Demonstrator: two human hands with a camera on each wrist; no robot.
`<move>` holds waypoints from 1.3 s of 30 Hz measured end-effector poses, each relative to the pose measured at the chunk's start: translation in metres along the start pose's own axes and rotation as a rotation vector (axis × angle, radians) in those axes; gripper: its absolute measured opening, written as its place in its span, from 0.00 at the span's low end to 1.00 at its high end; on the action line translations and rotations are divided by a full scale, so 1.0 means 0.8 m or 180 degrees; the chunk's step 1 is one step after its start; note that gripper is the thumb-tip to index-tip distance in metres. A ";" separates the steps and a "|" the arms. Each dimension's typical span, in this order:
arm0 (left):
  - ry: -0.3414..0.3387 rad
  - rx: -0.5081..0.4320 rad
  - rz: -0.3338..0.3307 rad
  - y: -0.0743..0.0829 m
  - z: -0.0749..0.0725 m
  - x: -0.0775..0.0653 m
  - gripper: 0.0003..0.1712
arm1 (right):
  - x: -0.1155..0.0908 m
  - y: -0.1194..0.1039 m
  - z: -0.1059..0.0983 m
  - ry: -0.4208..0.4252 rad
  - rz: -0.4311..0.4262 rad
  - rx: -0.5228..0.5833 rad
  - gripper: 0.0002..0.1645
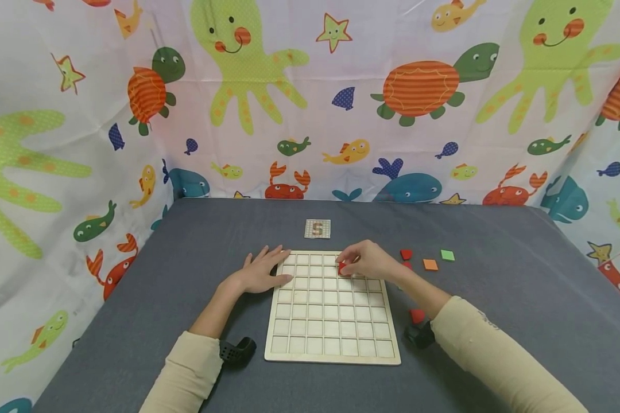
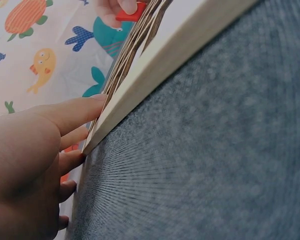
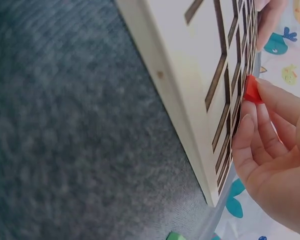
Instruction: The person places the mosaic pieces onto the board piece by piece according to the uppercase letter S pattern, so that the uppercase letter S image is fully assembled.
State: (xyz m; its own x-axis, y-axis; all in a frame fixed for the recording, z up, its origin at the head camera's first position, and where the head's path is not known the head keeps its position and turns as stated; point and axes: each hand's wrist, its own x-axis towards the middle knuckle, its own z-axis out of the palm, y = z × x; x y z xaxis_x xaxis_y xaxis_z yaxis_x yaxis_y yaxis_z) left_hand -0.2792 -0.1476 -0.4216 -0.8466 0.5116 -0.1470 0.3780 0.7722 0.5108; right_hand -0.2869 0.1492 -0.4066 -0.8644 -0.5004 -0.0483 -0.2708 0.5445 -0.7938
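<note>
A pale wooden board (image 1: 315, 330) with a grid of square recesses lies flat on the grey cloth. My right hand (image 1: 369, 261) is over its upper right part and pinches a small red tile (image 1: 343, 268) between thumb and fingers. In the right wrist view, that red tile (image 3: 252, 90) is tilted right at the grid surface. At the board's upper left corner, my left hand (image 1: 260, 272) rests with fingers spread, thumb on the edge. The left wrist view shows the left hand's (image 2: 30, 150) fingertips along the board's side (image 2: 140, 90).
Behind the board lies a small card (image 1: 317, 229) printed with a grid and an S shape. To the right are several loose pieces: red (image 1: 406, 254), red (image 1: 417, 316), orange (image 1: 430, 264) and green (image 1: 447, 255). A sea-animal curtain (image 1: 299, 69) borders the table.
</note>
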 end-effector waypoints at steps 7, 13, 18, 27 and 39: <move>0.0003 0.0012 -0.0008 -0.001 0.001 0.001 0.40 | 0.001 0.001 0.001 -0.0021 0.0073 -0.0013 0.12; -0.0026 0.0003 -0.0019 -0.001 0.003 0.001 0.40 | -0.002 0.002 0.001 -0.0017 0.0095 -0.0049 0.14; -0.0011 -0.0009 -0.0008 -0.001 0.003 0.001 0.40 | -0.005 0.002 0.000 -0.0003 0.0008 0.0020 0.15; 0.0006 0.0028 -0.0050 0.003 0.001 0.000 0.40 | -0.005 0.006 0.000 0.0014 0.0003 0.0099 0.16; 0.0007 0.0022 -0.0034 0.000 0.001 0.000 0.40 | -0.018 0.014 -0.012 0.0244 0.0215 0.0001 0.16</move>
State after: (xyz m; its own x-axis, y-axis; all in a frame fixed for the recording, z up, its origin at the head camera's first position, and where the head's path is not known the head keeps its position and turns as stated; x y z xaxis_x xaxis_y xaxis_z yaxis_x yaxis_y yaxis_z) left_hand -0.2789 -0.1471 -0.4227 -0.8513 0.5026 -0.1506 0.3716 0.7801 0.5033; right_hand -0.2815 0.1692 -0.4092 -0.9106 -0.4096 -0.0551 -0.2108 0.5751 -0.7905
